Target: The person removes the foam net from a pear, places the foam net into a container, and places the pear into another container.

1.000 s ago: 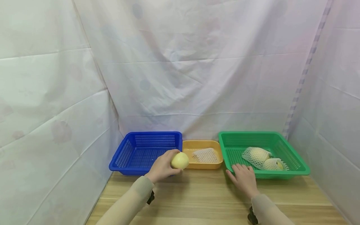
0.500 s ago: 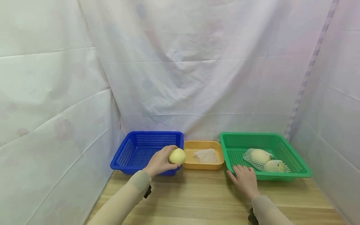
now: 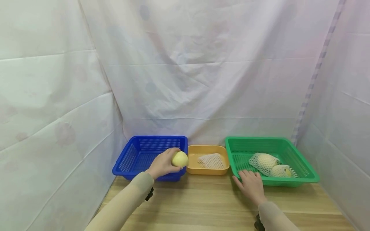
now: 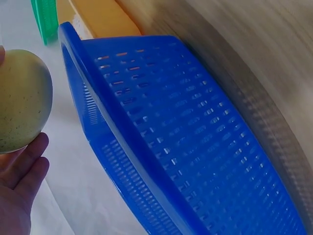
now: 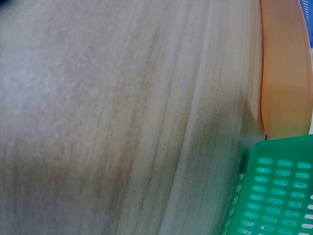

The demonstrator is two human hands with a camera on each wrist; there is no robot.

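Observation:
In the head view my left hand [image 3: 164,163] holds a round, pale yellow pear [image 3: 180,159] above the right front corner of the blue basket [image 3: 119,170]. The left wrist view shows speckled skin on the pear [image 4: 24,100], with fingertips under it, beside the basket's rim [image 4: 122,125]. My right hand [image 3: 251,186] rests with its fingers over the front rim of the green basket [image 3: 300,178], near its left corner. Inside that basket lie two pears in white foam nets, one larger-looking pear [image 3: 266,159] and another pear [image 3: 279,171] in front. The right wrist view shows no hand.
Between the baskets stands a shallow orange tray [image 3: 193,171], with a loose white foam net [image 3: 212,160] in it. All three containers stand on a wooden table [image 3: 208,205]. White cloth [image 3: 202,80] hangs behind and at both sides.
My left hand has moved left and slightly away from me with the pear, from near the orange tray to over the blue basket's corner. My right hand has stayed at the green rim.

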